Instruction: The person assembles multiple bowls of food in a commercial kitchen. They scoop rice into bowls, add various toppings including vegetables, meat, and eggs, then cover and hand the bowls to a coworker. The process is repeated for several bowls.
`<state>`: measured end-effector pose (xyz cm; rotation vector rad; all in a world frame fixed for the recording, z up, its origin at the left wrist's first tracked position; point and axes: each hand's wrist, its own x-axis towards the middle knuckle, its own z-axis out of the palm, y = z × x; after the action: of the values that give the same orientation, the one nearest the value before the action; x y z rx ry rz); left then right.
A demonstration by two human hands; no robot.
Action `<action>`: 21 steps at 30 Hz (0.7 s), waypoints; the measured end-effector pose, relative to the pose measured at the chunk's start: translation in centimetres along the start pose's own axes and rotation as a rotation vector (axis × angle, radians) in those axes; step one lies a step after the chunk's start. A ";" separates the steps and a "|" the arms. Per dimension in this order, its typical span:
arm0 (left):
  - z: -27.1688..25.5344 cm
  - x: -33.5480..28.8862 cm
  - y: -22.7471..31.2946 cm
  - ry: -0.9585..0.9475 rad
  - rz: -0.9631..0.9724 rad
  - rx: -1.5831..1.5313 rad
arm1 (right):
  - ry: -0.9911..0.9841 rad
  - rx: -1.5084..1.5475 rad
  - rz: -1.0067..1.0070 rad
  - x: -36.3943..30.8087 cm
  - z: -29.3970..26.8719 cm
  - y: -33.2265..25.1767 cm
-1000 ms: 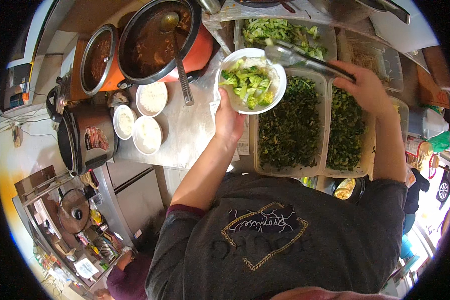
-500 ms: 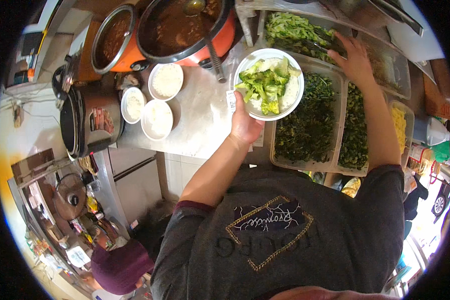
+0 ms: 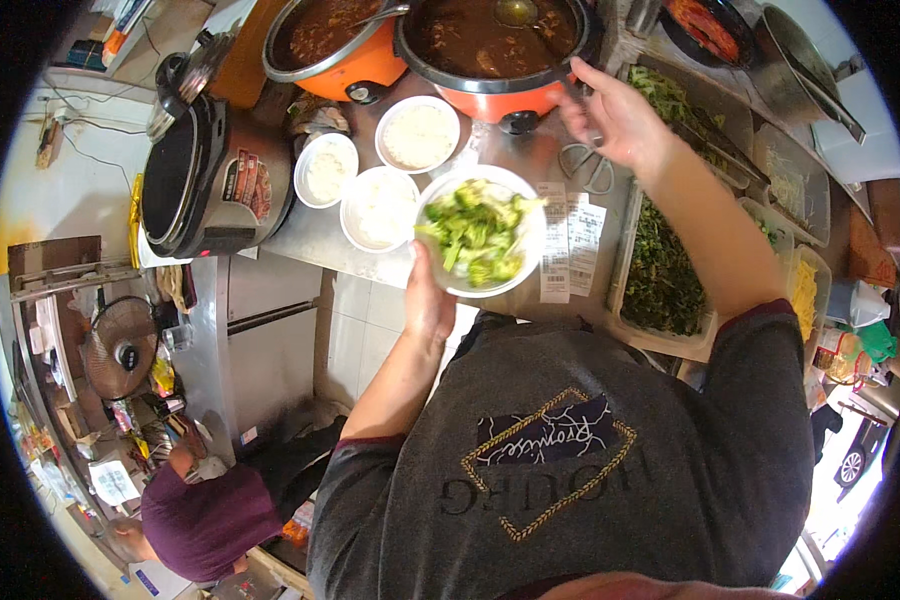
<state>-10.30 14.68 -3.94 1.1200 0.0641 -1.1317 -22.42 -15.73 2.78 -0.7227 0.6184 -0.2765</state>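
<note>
The left hand (image 3: 430, 300) hooks its thumb over the rim of a white bowl of broccoli (image 3: 480, 235); its other fingers are tucked away where I can't see them. The bowl is in front of the person's tummy. All my clock times start from it, with twelve away from the person.

Two paper slips (image 3: 554, 250) lie just beside it at three o'clock. Three white bowls of rice (image 3: 380, 208) stand close together from nine to eleven. Some scissors (image 3: 600, 178) lie near two.

The right hand (image 3: 615, 115) is between one and two, by the rim of a red pot (image 3: 475, 103). Its fingers are loose, spread and blurry. I see nothing in its grip, and I can't tell if it touches the handle of the ladle (image 3: 515, 12) in the brown stew.

Further off, tongs (image 3: 732, 158) rest over the trays of greens between two and three.

I think this is the filling step, and the broccoli part looks done. If stew goes on top, the right hand must pinch the ladle's handle, and the left must hold the bowl flat near the pot.
</note>
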 end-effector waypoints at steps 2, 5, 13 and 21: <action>-2.2 -0.6 2.0 0.037 0.058 -0.008 | 0.233 -0.346 0.016 0.7 -0.5 -1.5; -5.3 -1.4 4.1 0.091 0.141 -0.062 | 0.424 -1.656 -0.256 -0.3 -0.7 -3.9; -8.0 -0.7 6.8 0.086 0.237 -0.119 | 0.450 -2.307 -0.387 1.9 3.4 -4.0; -7.5 0.7 7.4 0.102 0.147 -0.167 | 0.123 -1.281 0.011 2.3 2.0 -5.7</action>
<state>-0.94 19.54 -3.09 1.0157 0.1508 -0.9208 -19.57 -19.84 6.89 -1.9365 0.8994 0.1360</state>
